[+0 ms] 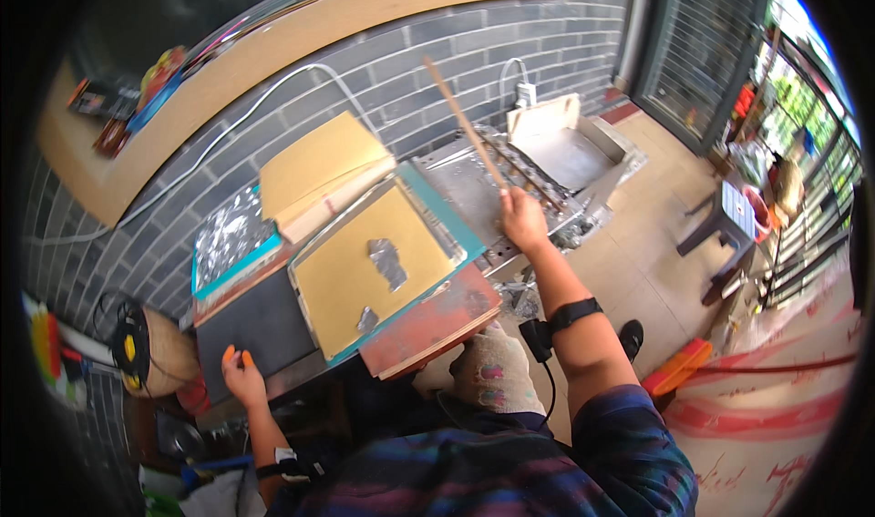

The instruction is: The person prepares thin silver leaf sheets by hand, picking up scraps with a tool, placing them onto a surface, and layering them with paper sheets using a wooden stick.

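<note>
My right hand [523,220] is closed on the lower end of a thin wooden stick [465,122], which points up and left over a metal plate [454,189]. Orange covers sit on two fingertips of my left hand [242,375], which is held near the front edge of a dark flat board [256,326] with nothing seen in it. Between my hands, a yellow sheet [342,271] lies on a teal board [443,209], with two crumpled pieces of silvery foil [388,264] on it. Behind it rests a stack of yellow paper [321,168].
A teal tray of silvery foil [232,244] stands at the back left. A reddish board [431,326] juts out towards my lap. An open shallow box [574,151] is at the right. A white cable [273,86] runs along the brick wall. A plastic stool [728,220] stands on the floor.
</note>
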The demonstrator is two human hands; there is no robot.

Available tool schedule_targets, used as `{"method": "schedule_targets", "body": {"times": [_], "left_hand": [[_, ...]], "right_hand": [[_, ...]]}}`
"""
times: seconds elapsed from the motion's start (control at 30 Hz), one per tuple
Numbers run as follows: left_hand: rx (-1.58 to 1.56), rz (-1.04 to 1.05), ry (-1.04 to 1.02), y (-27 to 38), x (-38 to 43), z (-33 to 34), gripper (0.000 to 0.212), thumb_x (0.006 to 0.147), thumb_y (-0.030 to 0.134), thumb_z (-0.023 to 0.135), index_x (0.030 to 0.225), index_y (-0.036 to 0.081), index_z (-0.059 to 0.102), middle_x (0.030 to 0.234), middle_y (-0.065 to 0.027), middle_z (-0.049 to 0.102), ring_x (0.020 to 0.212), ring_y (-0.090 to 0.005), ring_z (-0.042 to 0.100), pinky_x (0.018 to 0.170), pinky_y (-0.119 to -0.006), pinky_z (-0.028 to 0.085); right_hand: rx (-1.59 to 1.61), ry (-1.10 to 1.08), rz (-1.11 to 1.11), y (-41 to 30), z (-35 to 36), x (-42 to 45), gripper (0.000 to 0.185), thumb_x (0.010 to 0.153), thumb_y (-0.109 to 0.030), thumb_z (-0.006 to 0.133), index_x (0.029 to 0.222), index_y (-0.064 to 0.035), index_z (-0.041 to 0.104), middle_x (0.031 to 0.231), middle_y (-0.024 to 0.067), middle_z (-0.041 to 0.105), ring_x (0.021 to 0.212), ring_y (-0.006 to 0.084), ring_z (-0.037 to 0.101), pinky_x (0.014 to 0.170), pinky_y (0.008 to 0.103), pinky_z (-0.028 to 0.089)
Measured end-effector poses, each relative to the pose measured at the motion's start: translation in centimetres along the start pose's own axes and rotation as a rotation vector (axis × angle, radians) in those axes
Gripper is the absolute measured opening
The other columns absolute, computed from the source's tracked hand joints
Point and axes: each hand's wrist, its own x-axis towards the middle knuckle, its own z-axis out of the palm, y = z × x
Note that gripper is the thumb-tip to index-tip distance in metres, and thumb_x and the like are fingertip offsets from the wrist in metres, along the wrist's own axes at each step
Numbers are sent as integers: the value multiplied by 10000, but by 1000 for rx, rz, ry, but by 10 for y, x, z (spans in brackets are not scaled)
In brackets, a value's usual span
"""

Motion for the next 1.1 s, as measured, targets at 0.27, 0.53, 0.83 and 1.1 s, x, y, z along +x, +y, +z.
{"method": "schedule_targets", "body": {"times": [0.27,0.53,0.83,1.1], "left_hand": [[49,-32,-47,-1,7,2,303,833,33,641,1121,-38,580,970,-135,630,849,-223,627,787,-315,499],[87,-16,-28,-4,8,1,274,817,10,640,1080,-47,588,951,-137,629,829,-224,627,771,-307,498],[87,-19,-55,-4,7,1,281,820,11,635,1090,-46,583,937,-140,630,829,-231,627,771,-316,497],[87,-20,-90,-8,8,-1,296,841,35,631,1120,-43,573,959,-139,635,844,-227,627,776,-316,494]], "right_hand": [[3,-57,17,-9,-9,-1,374,958,-345,424,818,-16,535,792,258,619,803,440,598,734,525,461],[17,-72,31,-10,-10,0,379,965,-352,408,831,-19,529,802,260,621,808,441,598,735,520,465],[57,-76,63,-11,-12,-3,335,972,-325,391,875,-27,510,842,258,621,836,448,588,756,525,454],[336,65,35,0,-4,3,167,952,-155,419,866,-26,479,754,225,611,725,419,598,651,483,465]]}}
